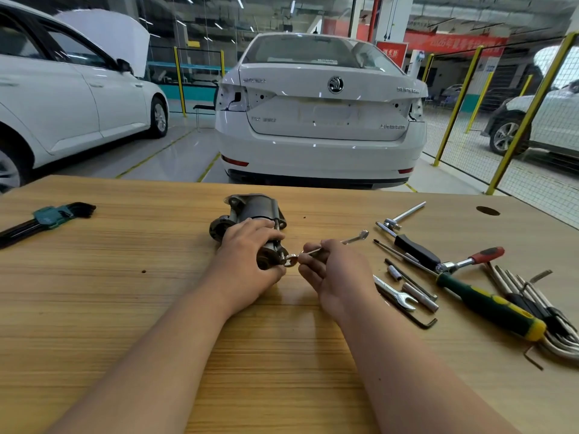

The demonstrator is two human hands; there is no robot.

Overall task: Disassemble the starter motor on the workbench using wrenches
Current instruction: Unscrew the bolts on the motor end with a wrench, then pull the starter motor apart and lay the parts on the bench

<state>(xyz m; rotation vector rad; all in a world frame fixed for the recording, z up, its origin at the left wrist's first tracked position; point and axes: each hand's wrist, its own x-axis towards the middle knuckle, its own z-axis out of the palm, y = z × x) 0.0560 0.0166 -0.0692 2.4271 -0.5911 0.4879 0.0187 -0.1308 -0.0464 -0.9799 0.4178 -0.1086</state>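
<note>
Head view: motor [250,211] is gripped round its near end by left hand [250,261], wrench [354,238] pinched in right hand [332,270]; heavy, rigid metal is expected, best clasped mid-body

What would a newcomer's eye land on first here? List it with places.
First, the grey metal starter motor midway across the wooden workbench, gripped by the left hand while the right hand pinches a slim silver wrench against its near end. Next, the white saloon car parked behind the bench, and the scatter of hand tools on the right, led by a green-and-yellow-handled screwdriver.
</note>
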